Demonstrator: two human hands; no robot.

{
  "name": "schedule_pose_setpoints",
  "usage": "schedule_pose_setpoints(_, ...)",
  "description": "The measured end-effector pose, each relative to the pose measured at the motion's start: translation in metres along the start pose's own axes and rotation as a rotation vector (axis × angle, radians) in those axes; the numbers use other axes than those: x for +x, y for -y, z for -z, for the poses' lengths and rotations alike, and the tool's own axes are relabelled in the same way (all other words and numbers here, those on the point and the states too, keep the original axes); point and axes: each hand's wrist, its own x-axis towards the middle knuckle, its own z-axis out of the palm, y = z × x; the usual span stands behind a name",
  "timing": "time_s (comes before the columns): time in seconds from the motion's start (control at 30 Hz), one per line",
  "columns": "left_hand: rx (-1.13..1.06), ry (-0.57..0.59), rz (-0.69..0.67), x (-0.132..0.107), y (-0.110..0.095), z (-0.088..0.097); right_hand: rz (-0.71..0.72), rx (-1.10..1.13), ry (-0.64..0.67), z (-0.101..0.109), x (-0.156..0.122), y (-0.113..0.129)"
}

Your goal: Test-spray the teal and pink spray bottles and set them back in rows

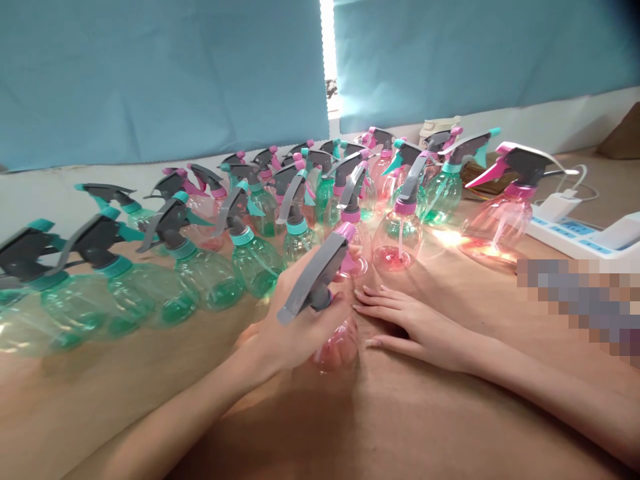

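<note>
My left hand (295,320) is wrapped round the neck of a pink spray bottle (337,347) with a grey and pink trigger head. That bottle stands on the brown tabletop (400,413), its neck mostly hidden behind my fingers. Just to its right, my right hand (415,327) lies on the table with fingers stretched out, holding nothing. Beyond my hands stand a clear pink spray bottle (397,240) and a green spray bottle (257,260), both with grey trigger heads.
Several green spray bottles (130,293) line the left side, with more green and pink ones behind. At the right are another pink spray bottle (500,220) and a white power strip (580,233) with plugs. Blue blinds (165,73) hang at the back.
</note>
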Motion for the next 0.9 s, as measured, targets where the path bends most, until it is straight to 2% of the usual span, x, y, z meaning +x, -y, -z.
schedule_pose_setpoints(0.2,-0.134,-0.002,-0.008,0.0002,0.0016,-0.0038,-0.013,-0.021,0.023,0.0003,-0.0001,0.0004)
schedule_pose_setpoints(0.9,-0.224,0.033,0.023,0.0013,0.0027,-0.0052,-0.014,-0.012,0.013,0.0002,-0.0003,-0.0002)
